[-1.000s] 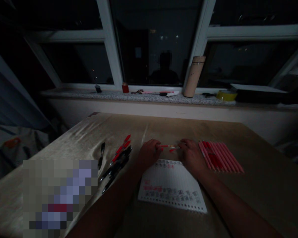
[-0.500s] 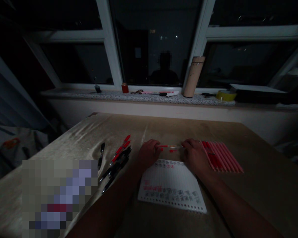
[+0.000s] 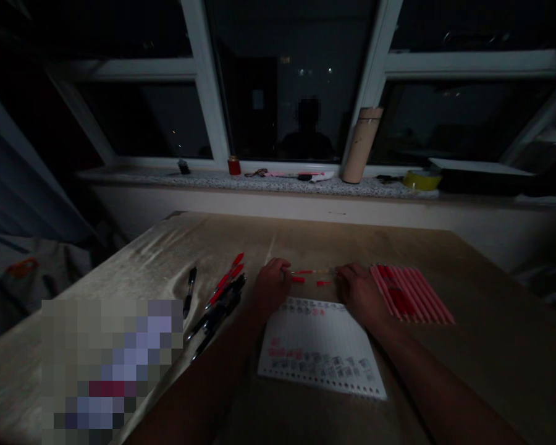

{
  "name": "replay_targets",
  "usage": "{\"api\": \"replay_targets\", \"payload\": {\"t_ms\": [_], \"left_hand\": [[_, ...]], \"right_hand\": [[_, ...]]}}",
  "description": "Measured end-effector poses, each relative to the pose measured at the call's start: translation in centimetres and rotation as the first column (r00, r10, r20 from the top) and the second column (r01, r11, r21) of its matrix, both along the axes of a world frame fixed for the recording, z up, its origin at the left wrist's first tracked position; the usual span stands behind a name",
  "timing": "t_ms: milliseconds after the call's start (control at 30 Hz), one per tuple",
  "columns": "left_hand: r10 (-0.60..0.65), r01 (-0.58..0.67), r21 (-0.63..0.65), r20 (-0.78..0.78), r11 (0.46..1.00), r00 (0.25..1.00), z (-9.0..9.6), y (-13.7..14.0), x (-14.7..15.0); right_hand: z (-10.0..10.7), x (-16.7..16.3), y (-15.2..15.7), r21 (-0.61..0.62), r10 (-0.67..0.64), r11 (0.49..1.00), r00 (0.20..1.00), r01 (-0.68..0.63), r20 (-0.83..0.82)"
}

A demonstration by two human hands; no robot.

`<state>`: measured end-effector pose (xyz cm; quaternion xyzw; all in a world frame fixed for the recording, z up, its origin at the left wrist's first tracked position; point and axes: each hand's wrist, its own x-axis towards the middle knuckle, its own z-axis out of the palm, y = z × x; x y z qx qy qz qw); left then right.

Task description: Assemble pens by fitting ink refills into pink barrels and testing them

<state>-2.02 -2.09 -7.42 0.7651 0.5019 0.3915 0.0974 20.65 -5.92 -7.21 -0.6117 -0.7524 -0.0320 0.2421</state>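
A thin pen refill [image 3: 312,272], red towards the left and clear towards the right, spans the gap between my hands above the notepad. My left hand [image 3: 274,285] has curled fingers at its red end; dim light blurs the exact grip. At the clear end, my right hand [image 3: 359,289] pinches the refill between its fingertips. Just below it lie a short red pen part [image 3: 298,280], close to the left fingers, and a small red piece [image 3: 323,283]. The lined notepad [image 3: 322,346], with red and black handwriting, lies between my forearms.
Red pens [image 3: 227,278] and black pens [image 3: 217,318] lie left of my left hand, with one black pen [image 3: 189,290] apart. A row of pink pencils and red pens [image 3: 412,293] lies at right. A tan flask [image 3: 362,145] and yellow tape [image 3: 421,179] stand on the windowsill.
Both hands and the refill have shifted slightly left. More of the short red pen part shows beside my left fingers.
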Motion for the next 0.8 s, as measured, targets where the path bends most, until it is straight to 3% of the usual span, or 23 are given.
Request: {"api": "replay_targets", "payload": {"t_ms": [200,533,667,800], "left_hand": [[0.021,-0.021,-0.017,0.028,1.000,0.999,-0.1,0.2,-0.1],[0.051,-0.051,-0.017,0.004,0.999,0.999,-0.5,0.6,-0.3],[0.038,-0.039,-0.042,-0.030,0.998,0.999,-0.8,0.6,-0.4],[0.029,-0.036,-0.085,-0.085,0.996,0.996,-1.2,0.7,-0.2]], "right_hand": [[0.2,-0.1,-0.2,-0.014,-0.080,0.997,0.997,0.080,-0.001],[0.6,-0.2,-0.2,-0.147,-0.136,0.980,0.991,0.131,-0.020],[1.2,0.1,0.0,-0.121,-0.171,0.979,0.984,0.163,-0.052],[2.0,0.4,1.2,-0.084,-0.108,0.991,0.994,0.104,-0.037]]}}
